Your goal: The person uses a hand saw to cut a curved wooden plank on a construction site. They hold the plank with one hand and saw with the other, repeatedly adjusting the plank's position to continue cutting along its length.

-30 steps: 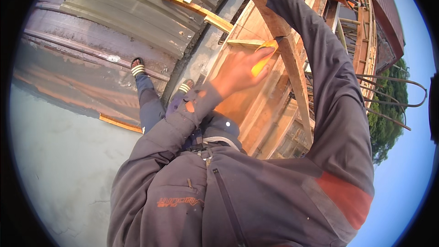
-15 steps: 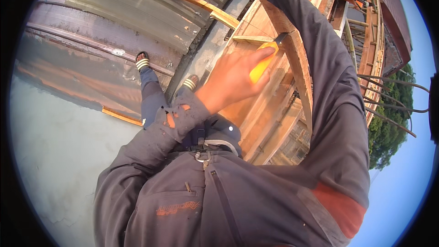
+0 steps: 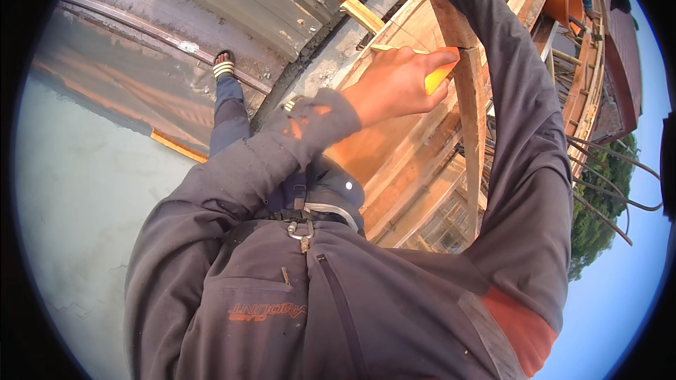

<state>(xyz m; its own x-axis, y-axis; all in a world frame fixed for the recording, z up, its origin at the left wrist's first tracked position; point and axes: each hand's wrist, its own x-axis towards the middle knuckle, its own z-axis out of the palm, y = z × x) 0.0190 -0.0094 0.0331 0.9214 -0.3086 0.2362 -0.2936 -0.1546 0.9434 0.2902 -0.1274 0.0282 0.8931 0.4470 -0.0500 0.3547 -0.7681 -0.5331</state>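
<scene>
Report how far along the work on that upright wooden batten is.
Done: the board frame behind the upright wooden batten is standing. In hand: the left hand presses a yellow-handled tool against the batten, and the right sleeve reaches up along it, with the hand past the picture's edge. Left: the batten looks whole beside the tool, so this step is probably unfinished.

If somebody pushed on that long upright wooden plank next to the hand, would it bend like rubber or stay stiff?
Probably stiff: the long upright wooden plank looks thick, straight-grained timber, not sagging. It likely would not tip, since it seems joined into the wooden formwork frame. Its rough surface should not be slippery; the left hand, gripping a yellow-handled tool, works right against it.
</scene>
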